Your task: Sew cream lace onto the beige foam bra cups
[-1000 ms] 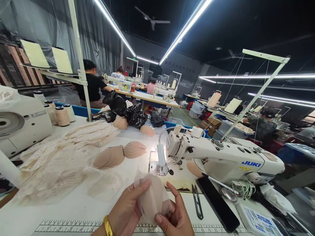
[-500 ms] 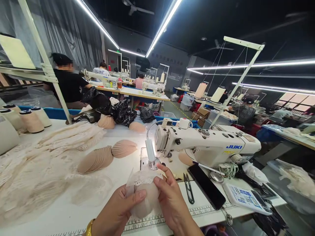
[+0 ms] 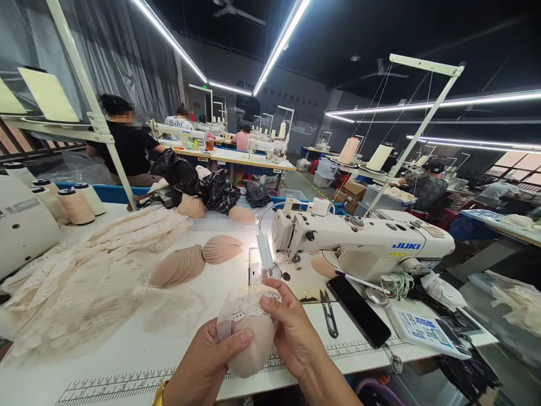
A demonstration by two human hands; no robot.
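Between my two hands is a beige bra cup with sheer lace over its upper part. My left hand pinches its left side, thumb on the front. On the right, my right hand grips the lace edge between thumb and fingers, its index finger stretched toward the needle area. Just beyond my hands stands a white sewing machine with a lit lamp beside its needle. The cup is held in front of the presser foot, apart from it. Fingers behind the cup are hidden.
Stacked beige cups and cream lace fabric lie to the left. Thread snips, a black phone and a white-blue box lie to the right. Black plastic bags sit at the back; a co-worker sits beyond.
The view has shifted slightly left, so the table and machine appear farther right. My hands keep hold of the cup and lace, with the right hand's fingers slightly shifted.
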